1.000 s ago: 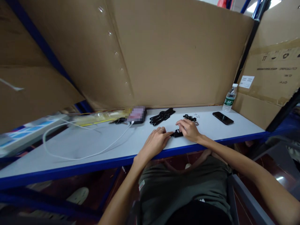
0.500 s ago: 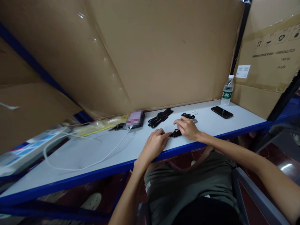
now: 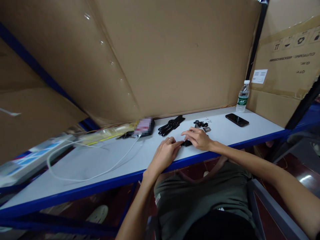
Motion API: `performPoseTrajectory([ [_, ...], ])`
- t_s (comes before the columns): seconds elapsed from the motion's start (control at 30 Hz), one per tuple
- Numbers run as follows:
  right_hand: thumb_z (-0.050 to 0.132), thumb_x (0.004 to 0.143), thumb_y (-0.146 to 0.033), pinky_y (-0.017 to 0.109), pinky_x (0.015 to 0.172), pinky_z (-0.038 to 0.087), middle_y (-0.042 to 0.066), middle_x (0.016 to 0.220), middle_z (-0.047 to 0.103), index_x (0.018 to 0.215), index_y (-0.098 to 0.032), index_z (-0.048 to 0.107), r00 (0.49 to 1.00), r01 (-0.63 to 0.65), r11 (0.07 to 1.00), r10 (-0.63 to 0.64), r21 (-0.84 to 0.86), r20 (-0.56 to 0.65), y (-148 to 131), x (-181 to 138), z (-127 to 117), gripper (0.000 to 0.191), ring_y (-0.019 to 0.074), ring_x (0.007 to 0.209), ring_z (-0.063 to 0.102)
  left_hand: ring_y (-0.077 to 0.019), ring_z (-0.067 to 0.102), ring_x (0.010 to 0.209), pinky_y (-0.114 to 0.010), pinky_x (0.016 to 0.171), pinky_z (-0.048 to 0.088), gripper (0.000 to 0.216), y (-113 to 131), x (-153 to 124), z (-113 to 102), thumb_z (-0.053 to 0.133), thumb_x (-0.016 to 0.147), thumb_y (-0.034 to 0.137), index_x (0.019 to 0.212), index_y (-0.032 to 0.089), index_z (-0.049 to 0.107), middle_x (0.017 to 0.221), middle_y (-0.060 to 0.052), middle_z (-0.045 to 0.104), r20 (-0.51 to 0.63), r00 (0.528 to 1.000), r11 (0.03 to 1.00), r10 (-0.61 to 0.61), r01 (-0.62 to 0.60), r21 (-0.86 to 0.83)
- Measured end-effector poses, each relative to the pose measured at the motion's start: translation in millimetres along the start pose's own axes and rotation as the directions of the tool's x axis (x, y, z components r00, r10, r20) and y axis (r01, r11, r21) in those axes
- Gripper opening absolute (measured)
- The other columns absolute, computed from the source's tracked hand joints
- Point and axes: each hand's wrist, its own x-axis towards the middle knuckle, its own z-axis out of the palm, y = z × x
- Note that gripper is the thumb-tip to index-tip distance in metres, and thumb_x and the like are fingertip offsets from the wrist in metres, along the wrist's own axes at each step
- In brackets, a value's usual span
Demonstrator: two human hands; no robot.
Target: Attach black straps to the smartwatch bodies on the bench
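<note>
A small black flat part point(image 3: 187, 143) lies on the table near its front edge, partly covered by my hands. My left hand point(image 3: 167, 150), a ring on one finger, grips the left end of it between thumb and fingertips. Over the part, my right hand point(image 3: 200, 139) is closed, its fingertips drawn together; whatever they pinch is too small to make out. Just beyond it lie small black pieces point(image 3: 199, 124), a little metal plate point(image 3: 207, 129) and several tiny screws point(image 3: 208, 120). Long black pieces point(image 3: 172, 125) rest in a pile behind my left hand.
A phone point(image 3: 237, 120) and a water bottle point(image 3: 241, 98) stand to the right. At the left are a black device point(image 3: 150, 128) with a white cable point(image 3: 120, 160) and a power strip point(image 3: 35, 161). Cardboard walls point(image 3: 175, 60) enclose the back and sides of the table point(image 3: 95, 170).
My right hand has shifted slightly left, its fingertips now closer to my left hand and covering more of the black part. My left hand stays where it was.
</note>
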Motion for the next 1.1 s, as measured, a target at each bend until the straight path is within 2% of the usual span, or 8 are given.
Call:
performPoseTrajectory([
  [0.1, 0.043, 0.101, -0.009, 0.036, 0.088, 0.052, 0.004, 0.09, 0.072, 0.125, -0.024, 0.064, 0.997, -0.055, 0.998, 0.055, -0.009, -0.059, 0.2, 0.5, -0.2, 0.035, 0.022, 0.098, 0.064, -0.0233, 0.061, 0.092, -0.038, 0.09, 0.052, 0.037, 0.5, -0.1, -0.6, 0.05, 0.103, 0.023, 0.133, 0.025, 0.072, 0.101, -0.01, 0.064, -0.004, 1.0, 1.0, -0.002, 0.002, -0.006],
  [0.23, 0.042, 0.104, -0.015, 0.038, 0.086, 0.052, 0.006, 0.09, 0.069, 0.118, -0.023, 0.066, 0.989, -0.114, 0.992, 0.109, -0.049, -0.095, 0.9, 0.5, -0.7, 0.029, 0.022, 0.088, 0.064, -0.0237, 0.062, 0.092, -0.037, 0.088, 0.052, 0.036, 0.8, 0.0, -1.7, 0.052, 0.103, 0.022, 0.132, 0.025, 0.073, 0.1, -0.01, 0.064, 0.002, 1.0, 1.0, -0.007, 0.007, -0.009],
  [0.47, 0.044, 0.102, -0.012, 0.038, 0.089, 0.05, 0.004, 0.091, 0.072, 0.126, -0.023, 0.062, 0.999, 0.042, 0.999, -0.043, -0.02, -0.03, 1.0, 2.4, -0.3, 0.032, 0.0237, 0.098, 0.061, -0.0234, 0.062, 0.094, -0.036, 0.089, 0.051, 0.035, 0.9, 0.2, -1.2, 0.051, 0.103, 0.022, 0.131, 0.022, 0.073, 0.1, -0.01, 0.065, 0.001, 1.0, 1.0, -0.002, 0.002, 0.015],
  [0.67, 0.04, 0.104, -0.013, 0.04, 0.089, 0.044, 0.007, 0.089, 0.069, 0.108, -0.021, 0.065, 0.977, -0.156, 0.974, 0.127, -0.167, -0.169, 6.4, 2.5, 1.5, 0.027, 0.0241, 0.087, 0.062, -0.0233, 0.062, 0.092, -0.037, 0.089, 0.051, 0.036, 1.9, 0.9, -2.2, 0.05, 0.103, 0.022, 0.131, 0.025, 0.073, 0.1, -0.009, 0.064, 0.009, 1.0, 1.0, -0.018, 0.018, 0.007],
  [0.83, 0.042, 0.103, -0.012, 0.04, 0.089, 0.044, 0.005, 0.085, 0.071, 0.114, -0.022, 0.063, 0.994, -0.063, 0.99, 0.052, -0.122, -0.096, 3.5, 3.0, -0.7, 0.026, 0.0253, 0.092, 0.062, -0.0227, 0.062, 0.092, -0.036, 0.088, 0.051, 0.036, 1.4, 0.6, -1.6, 0.052, 0.102, 0.022, 0.132, 0.025, 0.073, 0.1, -0.009, 0.064, 0.003, 1.0, 1.0, -0.016, 0.016, 0.011],
  [0.93, 0.044, 0.103, -0.012, 0.039, 0.092, 0.044, 0.005, 0.092, 0.074, 0.12, -0.023, 0.061, 0.997, -0.024, 0.996, 0.018, -0.08, -0.08, 2.6, 3.4, 0.0, 0.027, 0.0249, 0.098, 0.062, -0.0237, 0.062, 0.093, -0.037, 0.089, 0.052, 0.037, 1.1, 0.7, -1.5, 0.051, 0.103, 0.022, 0.133, 0.024, 0.072, 0.101, -0.01, 0.064, 0.01, 1.0, 1.0, -0.011, 0.011, 0.012],
  [1.1, 0.039, 0.106, -0.018, 0.039, 0.09, 0.041, 0.006, 0.092, 0.073, 0.111, -0.02, 0.062, 0.97, -0.172, 0.979, 0.149, -0.111, -0.192, 4.2, 2.2, 1.2, 0.024, 0.0234, 0.085, 0.064, -0.024, 0.062, 0.095, -0.037, 0.09, 0.051, 0.036, 1.8, 1.1, -2.4, 0.051, 0.103, 0.023, 0.132, 0.024, 0.073, 0.1, -0.009, 0.064, 0.016, 1.0, 1.0, -0.021, 0.021, 0.004],
])
